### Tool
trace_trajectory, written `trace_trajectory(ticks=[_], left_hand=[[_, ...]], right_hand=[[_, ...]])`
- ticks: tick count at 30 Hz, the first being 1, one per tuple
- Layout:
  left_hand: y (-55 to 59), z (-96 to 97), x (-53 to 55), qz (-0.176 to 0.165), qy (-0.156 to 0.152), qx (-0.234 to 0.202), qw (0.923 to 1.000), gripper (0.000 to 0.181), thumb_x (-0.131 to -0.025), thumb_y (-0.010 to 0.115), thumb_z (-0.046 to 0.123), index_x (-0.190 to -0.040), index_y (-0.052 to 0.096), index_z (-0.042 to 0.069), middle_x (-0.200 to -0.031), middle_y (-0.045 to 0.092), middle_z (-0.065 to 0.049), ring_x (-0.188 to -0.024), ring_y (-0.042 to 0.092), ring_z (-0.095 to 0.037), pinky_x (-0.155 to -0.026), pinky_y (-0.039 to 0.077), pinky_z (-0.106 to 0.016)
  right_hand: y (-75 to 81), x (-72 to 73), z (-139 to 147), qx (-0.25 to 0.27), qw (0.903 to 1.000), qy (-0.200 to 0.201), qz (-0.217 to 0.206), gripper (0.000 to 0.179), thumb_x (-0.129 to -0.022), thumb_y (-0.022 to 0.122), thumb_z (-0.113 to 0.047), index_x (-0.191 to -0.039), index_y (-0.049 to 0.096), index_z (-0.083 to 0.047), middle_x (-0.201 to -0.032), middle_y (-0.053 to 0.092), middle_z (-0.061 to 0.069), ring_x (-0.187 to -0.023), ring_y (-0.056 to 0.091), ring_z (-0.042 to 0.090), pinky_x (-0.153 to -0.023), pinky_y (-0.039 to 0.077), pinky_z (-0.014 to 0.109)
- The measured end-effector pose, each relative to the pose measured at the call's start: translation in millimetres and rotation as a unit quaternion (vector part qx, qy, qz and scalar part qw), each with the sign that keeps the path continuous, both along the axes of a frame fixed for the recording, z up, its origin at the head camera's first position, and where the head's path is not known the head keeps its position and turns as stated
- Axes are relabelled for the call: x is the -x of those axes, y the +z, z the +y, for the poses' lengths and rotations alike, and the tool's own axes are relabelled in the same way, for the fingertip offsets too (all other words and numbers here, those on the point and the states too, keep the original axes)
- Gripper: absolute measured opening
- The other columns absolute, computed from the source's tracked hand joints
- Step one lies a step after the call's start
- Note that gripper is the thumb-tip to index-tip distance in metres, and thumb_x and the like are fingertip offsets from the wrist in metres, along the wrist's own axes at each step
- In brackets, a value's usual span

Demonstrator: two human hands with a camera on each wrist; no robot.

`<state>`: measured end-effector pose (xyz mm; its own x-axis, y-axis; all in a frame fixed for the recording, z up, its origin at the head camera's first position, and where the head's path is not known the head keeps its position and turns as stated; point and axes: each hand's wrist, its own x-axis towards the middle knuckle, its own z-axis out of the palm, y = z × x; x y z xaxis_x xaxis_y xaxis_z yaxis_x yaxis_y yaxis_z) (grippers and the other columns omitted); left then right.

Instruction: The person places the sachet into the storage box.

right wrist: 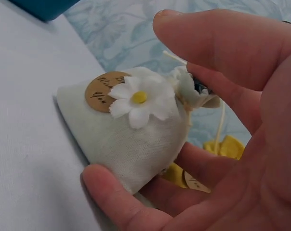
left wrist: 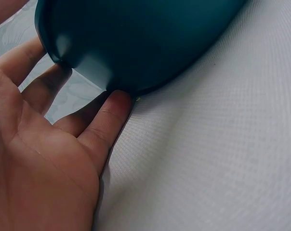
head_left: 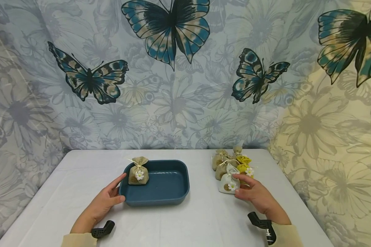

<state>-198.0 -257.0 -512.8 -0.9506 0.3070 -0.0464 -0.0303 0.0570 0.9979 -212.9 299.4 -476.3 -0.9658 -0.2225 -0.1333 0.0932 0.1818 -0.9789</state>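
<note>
A blue rectangular tray point(head_left: 156, 202) stands left of the table's middle, with a tan drawstring pouch point(head_left: 138, 174) upright in its left end. Fingers extended, my left hand point(head_left: 103, 202) touches the tray's left end. In the left wrist view the fingertips point(left wrist: 119, 98) meet the tray wall. My right hand point(head_left: 259, 195) is at a white drawstring pouch point(head_left: 226, 183) on the table. The right wrist view shows the white pouch with a white flower and round brown tag point(right wrist: 99, 94). Fingers spread along its side and neck there, while the thumb point(right wrist: 184, 26) stands apart from it.
Behind the white pouch several more pouches are bunched together, including tan pouches point(head_left: 220, 159) and yellow pouches point(head_left: 243, 167). White cloth covers the table point(head_left: 201, 223). A butterfly-patterned cloth backdrop point(head_left: 179, 113) rises behind its far edge.
</note>
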Motion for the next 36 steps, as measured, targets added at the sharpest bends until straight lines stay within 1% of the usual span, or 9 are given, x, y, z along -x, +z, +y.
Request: trace_trajectory(ticks=[2, 4, 6, 9, 11, 15, 23, 29, 36], left_hand=[[-0.2, 0.0, 0.3, 0.000, 0.000, -0.002, 1.0000, 0.083, -0.096, 0.068, 0.009, -0.162, 0.017, 0.015, -0.164, -0.002, -0.018, -0.145, 0.009, -0.045, -0.095, 0.038, -0.019], [-0.3, 0.0, 0.3, -0.001, 0.000, -0.002, 1.0000, 0.083, -0.096, 0.068, 0.009, -0.162, 0.017, 0.015, -0.164, -0.002, -0.018, -0.145, 0.009, -0.045, -0.095, 0.038, -0.019], [-0.2, -0.1, 0.0, -0.004, 0.000, -0.002, 1.0000, 0.083, -0.096, 0.068, 0.009, -0.162, 0.017, 0.016, -0.164, -0.002, -0.018, -0.145, 0.009, -0.045, -0.095, 0.038, -0.019], [0.0, 0.0, -0.6, -0.007, 0.001, -0.001, 1.0000, 0.083, -0.096, 0.068, 0.010, -0.162, 0.017, 0.016, -0.164, -0.003, -0.018, -0.145, 0.008, -0.045, -0.095, 0.038, -0.020], [0.6, 0.2, -1.0, -0.008, 0.000, -0.002, 1.0000, 0.083, -0.096, 0.068, 0.010, -0.162, 0.017, 0.016, -0.164, -0.003, -0.018, -0.145, 0.007, -0.045, -0.095, 0.038, -0.020], [2.1, 1.0, -1.5, -0.006, 0.001, -0.002, 1.0000, 0.083, -0.096, 0.068, 0.010, -0.162, 0.017, 0.016, -0.164, -0.002, -0.018, -0.145, 0.008, -0.045, -0.095, 0.038, -0.018], [2.9, 0.8, -2.7, 0.004, -0.008, -0.007, 0.9999, 0.084, -0.096, 0.067, 0.007, -0.161, 0.015, 0.012, -0.163, -0.004, -0.021, -0.144, 0.006, -0.048, -0.094, 0.038, -0.017], [0.3, -1.0, -0.5, 0.004, -0.004, -0.004, 1.0000, 0.084, -0.096, 0.068, 0.007, -0.161, 0.016, 0.013, -0.164, -0.004, -0.019, -0.145, 0.005, -0.047, -0.094, 0.037, -0.016], [0.4, -0.8, 0.4, 0.007, -0.006, -0.007, 0.9999, 0.083, -0.096, 0.067, 0.006, -0.161, 0.016, 0.014, -0.163, -0.004, -0.019, -0.145, 0.005, -0.047, -0.094, 0.037, -0.016]], right_hand=[[-2.9, 1.3, 0.2, -0.005, 0.9999, 0.004, 0.009, 0.065, -0.088, 0.076, -0.006, -0.146, 0.048, -0.002, -0.161, 0.012, 0.021, -0.138, 0.022, 0.055, -0.088, 0.051, 0.042], [-5.6, 2.8, -0.4, -0.017, 0.9997, 0.008, 0.018, 0.065, -0.088, 0.077, -0.006, -0.146, 0.048, -0.001, -0.161, 0.012, 0.023, -0.138, 0.020, 0.056, -0.087, 0.051, 0.042], [-7.7, 4.0, -2.4, -0.036, 0.9991, 0.002, 0.024, 0.064, -0.086, 0.078, -0.006, -0.144, 0.052, -0.002, -0.159, 0.018, 0.024, -0.134, 0.031, 0.053, -0.084, 0.053, 0.041], [-9.1, 5.1, -6.4, -0.069, 0.9971, -0.013, 0.029, 0.059, -0.085, 0.079, -0.005, -0.140, 0.058, -0.006, -0.152, 0.032, 0.024, -0.118, 0.050, 0.041, -0.079, 0.055, 0.039], [-9.7, 5.4, -8.8, -0.084, 0.9956, -0.027, 0.030, 0.056, -0.084, 0.079, -0.003, -0.137, 0.061, -0.007, -0.144, 0.042, 0.023, -0.107, 0.056, 0.032, -0.075, 0.055, 0.038], [-11.8, 6.0, -11.0, -0.089, 0.9948, -0.042, 0.027, 0.050, -0.084, 0.078, 0.000, -0.132, 0.064, -0.006, -0.131, 0.054, 0.020, -0.095, 0.062, 0.026, -0.072, 0.056, 0.039], [-20.4, 8.6, -9.7, -0.078, 0.9948, -0.053, 0.038, 0.045, -0.084, 0.078, 0.000, -0.127, 0.065, -0.003, -0.128, 0.056, 0.020, -0.094, 0.064, 0.026, -0.069, 0.057, 0.040], [-23.8, 9.0, -10.5, -0.092, 0.9914, -0.073, 0.058, 0.042, -0.084, 0.078, 0.002, -0.125, 0.066, -0.004, -0.120, 0.060, 0.017, -0.089, 0.065, 0.026, -0.065, 0.057, 0.040], [-25.2, 9.1, -10.6, -0.081, 0.9904, -0.090, 0.068, 0.041, -0.082, 0.077, 0.007, -0.121, 0.067, -0.001, -0.115, 0.058, 0.017, -0.084, 0.064, 0.025, -0.062, 0.057, 0.041]])
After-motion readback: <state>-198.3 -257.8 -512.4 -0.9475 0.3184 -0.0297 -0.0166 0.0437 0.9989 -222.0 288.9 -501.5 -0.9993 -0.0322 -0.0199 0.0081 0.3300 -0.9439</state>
